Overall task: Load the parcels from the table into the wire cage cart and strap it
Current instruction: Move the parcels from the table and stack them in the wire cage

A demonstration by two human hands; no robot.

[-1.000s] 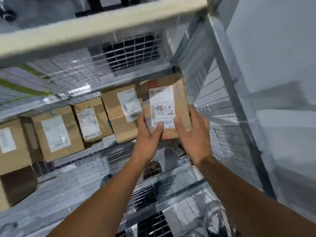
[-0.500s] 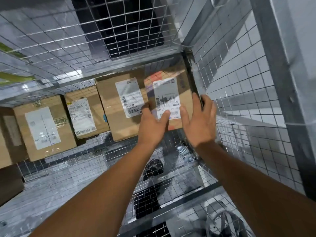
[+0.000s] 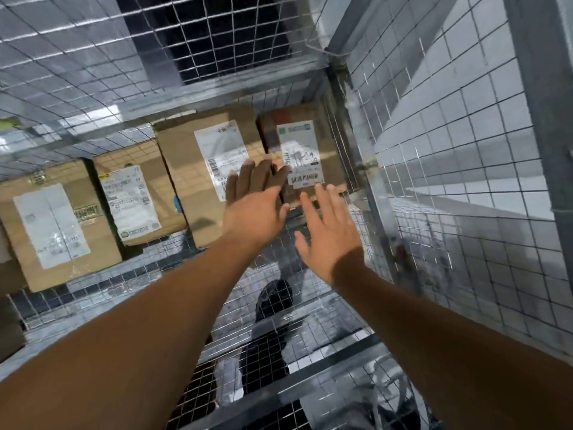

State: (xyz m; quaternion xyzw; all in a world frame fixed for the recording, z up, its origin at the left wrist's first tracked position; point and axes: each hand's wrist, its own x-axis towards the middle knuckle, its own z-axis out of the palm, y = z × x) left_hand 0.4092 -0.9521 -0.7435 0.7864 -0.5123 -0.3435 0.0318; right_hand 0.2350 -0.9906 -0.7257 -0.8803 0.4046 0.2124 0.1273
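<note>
I look down into the wire cage cart (image 3: 440, 169). A small cardboard parcel (image 3: 333, 144) with a white barcode label lies in the far right corner of its mesh floor. My left hand (image 3: 254, 203) hovers flat, fingers spread, over the seam between that parcel and a larger labelled parcel (image 3: 192, 169) beside it. My right hand (image 3: 328, 234) is open just in front of the small parcel, fingertips at its near edge, holding nothing. Two more labelled parcels (image 3: 130, 193) (image 3: 52, 225) complete the row along the back wall to the left.
Mesh walls rise at the back (image 3: 217, 41) and right. Bare mesh floor (image 3: 130, 293) lies in front of the row of parcels. A dark shoe (image 3: 274, 301) shows through the floor mesh. Another brown box edge (image 3: 9, 330) sits at the far left.
Both hands carried the small parcel down into the far right corner, set it beside the larger parcel and let go; the fingers now spread clear of it.
</note>
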